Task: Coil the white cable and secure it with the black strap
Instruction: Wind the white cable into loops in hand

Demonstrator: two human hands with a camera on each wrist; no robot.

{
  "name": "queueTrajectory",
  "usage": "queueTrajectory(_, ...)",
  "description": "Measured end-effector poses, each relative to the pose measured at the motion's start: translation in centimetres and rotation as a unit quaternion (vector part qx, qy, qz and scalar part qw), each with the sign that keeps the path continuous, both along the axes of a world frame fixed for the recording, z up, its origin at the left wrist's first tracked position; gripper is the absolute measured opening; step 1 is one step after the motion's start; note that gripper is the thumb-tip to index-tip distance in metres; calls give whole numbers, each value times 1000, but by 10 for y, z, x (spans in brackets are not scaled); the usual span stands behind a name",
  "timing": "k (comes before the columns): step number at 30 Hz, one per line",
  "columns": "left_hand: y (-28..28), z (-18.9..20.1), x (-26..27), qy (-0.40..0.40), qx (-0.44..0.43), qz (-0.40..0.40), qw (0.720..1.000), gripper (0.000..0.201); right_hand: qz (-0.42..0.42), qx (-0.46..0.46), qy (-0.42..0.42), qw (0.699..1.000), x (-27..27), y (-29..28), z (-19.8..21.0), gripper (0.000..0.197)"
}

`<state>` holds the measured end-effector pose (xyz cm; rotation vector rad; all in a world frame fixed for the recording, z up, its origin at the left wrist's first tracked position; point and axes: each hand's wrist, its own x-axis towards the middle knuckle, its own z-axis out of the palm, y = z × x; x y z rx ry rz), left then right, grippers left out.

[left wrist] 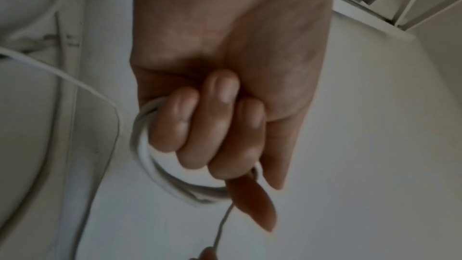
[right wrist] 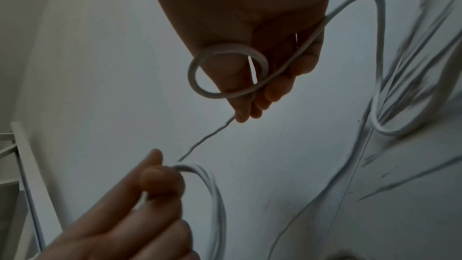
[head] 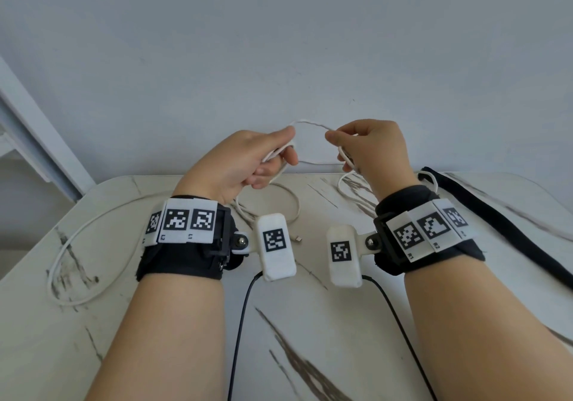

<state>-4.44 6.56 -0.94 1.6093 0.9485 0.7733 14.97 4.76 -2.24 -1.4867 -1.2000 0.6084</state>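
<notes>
The white cable [head: 310,124] arcs mid-frame between both hands above the table [head: 310,323]; left hand [head: 238,165] fingers clamp its coils, right hand [head: 372,149] pinches a loop; black strap [head: 496,217] lies at right

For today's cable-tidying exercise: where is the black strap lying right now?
In the head view, the black strap lies untouched on the table's right side, just beyond the right hand.
</notes>
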Motion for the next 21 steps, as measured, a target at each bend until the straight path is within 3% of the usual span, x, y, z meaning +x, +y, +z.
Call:
queueTrajectory(5,1,4,-1,-130,-36,-32,990,49,52,-60,-41,996,-4,-1,-2,15)
queueTrajectory(10,3,7,0,-287,-103,-15,952,51,97,-76,-66,990,-12,-2,-3,16)
queueTrajectory(16,8,6,-6,-413,-142,39,899,39,123,-63,-17,990,-14,-6,-1,31)
queueTrajectory(21,16,0,-14,-456,-120,123,873,33,95,-120,54,987,-14,10,15,24)
